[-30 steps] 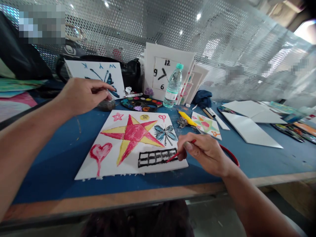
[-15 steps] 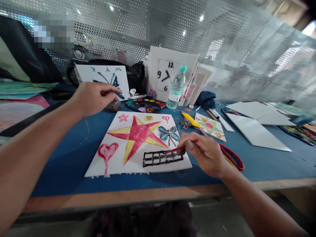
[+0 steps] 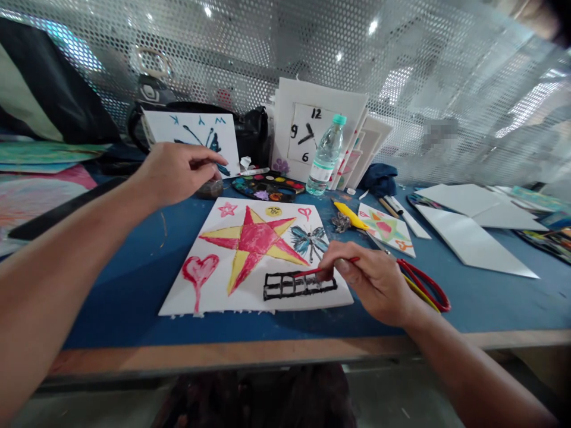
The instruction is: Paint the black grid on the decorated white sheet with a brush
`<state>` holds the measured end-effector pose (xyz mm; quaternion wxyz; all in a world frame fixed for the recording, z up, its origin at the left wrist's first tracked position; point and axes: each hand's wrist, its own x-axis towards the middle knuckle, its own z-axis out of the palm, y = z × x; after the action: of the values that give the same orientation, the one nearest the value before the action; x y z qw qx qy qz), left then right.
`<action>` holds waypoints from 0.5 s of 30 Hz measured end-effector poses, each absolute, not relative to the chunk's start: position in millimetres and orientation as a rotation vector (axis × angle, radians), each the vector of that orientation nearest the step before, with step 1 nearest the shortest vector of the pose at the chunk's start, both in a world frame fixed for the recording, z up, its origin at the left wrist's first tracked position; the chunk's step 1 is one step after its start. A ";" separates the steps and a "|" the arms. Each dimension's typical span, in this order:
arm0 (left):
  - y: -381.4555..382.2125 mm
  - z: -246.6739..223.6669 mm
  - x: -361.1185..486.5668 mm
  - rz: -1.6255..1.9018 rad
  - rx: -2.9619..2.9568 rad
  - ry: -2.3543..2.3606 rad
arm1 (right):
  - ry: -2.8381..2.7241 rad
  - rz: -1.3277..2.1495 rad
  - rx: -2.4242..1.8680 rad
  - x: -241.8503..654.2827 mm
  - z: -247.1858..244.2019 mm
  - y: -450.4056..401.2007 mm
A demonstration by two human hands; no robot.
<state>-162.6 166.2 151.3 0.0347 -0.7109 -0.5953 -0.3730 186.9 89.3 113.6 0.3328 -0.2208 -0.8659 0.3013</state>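
My right hand (image 3: 368,276) pinches a thin red paintbrush (image 3: 314,271), its tip over a black-outlined grid on the white painted board (image 3: 241,282). The board lies flat and carries a red and yellow star, hearts and a blue butterfly. Farther back on the left, my left hand (image 3: 182,172) hovers at a small dark round container (image 3: 209,189), index finger stretched out and thumb bent. Whether its fingers touch the container is hard to see. Just behind the board lies a paint palette (image 3: 267,187) with several colours.
A water bottle (image 3: 326,157) stands before upright boards (image 3: 285,98), one painted with a clock. Scissors (image 3: 426,285) lie beside my right wrist, near a yellow tool (image 3: 350,215) and a small painted card (image 3: 388,232). White sheets (image 3: 473,244) lie at right. A perforated metal screen (image 3: 250,47) rises behind.
The whole scene has shifted slightly to the right in the view. The red brush has moved slightly left over the grid, and my left hand stays by the dark container.
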 end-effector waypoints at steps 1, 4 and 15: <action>166.0 151.3 -162.3 -1.155 -2.183 -1.838 | -2.259 0.793 -0.580 186.5 113.8 89.2; 166.1 150.9 -161.8 -1.175 -2.197 -1.825 | -2.247 0.816 -0.594 185.0 114.8 88.6; 170.5 145.9 -167.0 -1.150 -2.197 -1.791 | -2.203 0.820 -0.624 179.6 112.7 88.0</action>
<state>-167.0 170.5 145.9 0.0413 -0.7175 -0.5851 -0.3756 179.6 88.0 112.7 0.3473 -0.2405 -0.8494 0.3163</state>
